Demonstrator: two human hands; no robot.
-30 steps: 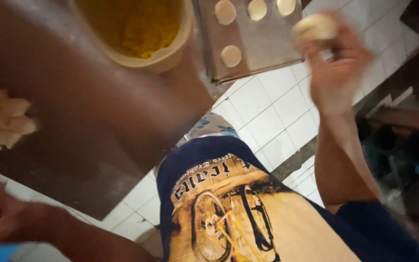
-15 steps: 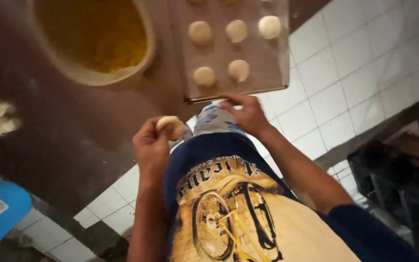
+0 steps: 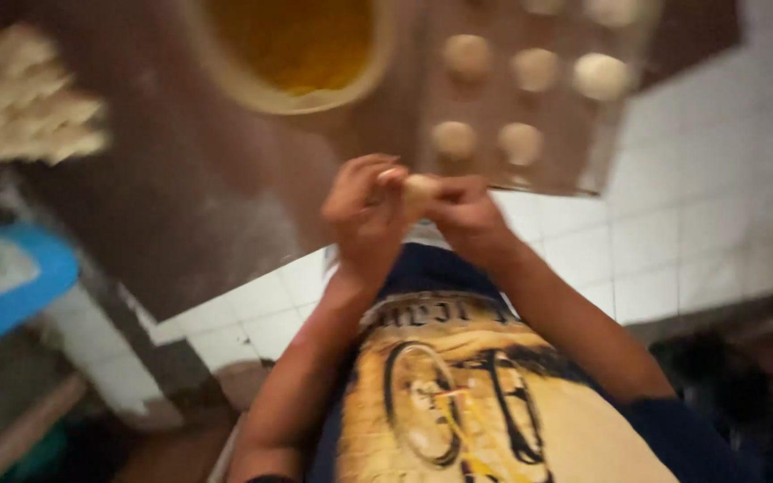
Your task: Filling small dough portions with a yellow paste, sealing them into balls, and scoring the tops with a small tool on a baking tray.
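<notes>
A small pale ball of dough (image 3: pixel 419 191) sits between both my hands, just in front of my chest at the near edge of the dark brown table (image 3: pixel 190 206). My left hand (image 3: pixel 361 215) curls around its left side, and my right hand (image 3: pixel 469 220) presses against its right side. Just beyond my hands lies a flat metal tray (image 3: pixel 583 134) carrying several round dough balls (image 3: pixel 454 140). A round bowl (image 3: pixel 252 85) of yellow filling stands to the tray's left. The frame is blurred.
A heap of pale dough pieces (image 3: pixel 24 107) lies at the table's far left. A blue container (image 3: pixel 6 286) stands low on the left. White floor tiles (image 3: pixel 691 241) show under the table and on the right.
My right hand came back from the tray to my chest, and my left hand brought a dough ball there. Both hands have now closed together around that ball.
</notes>
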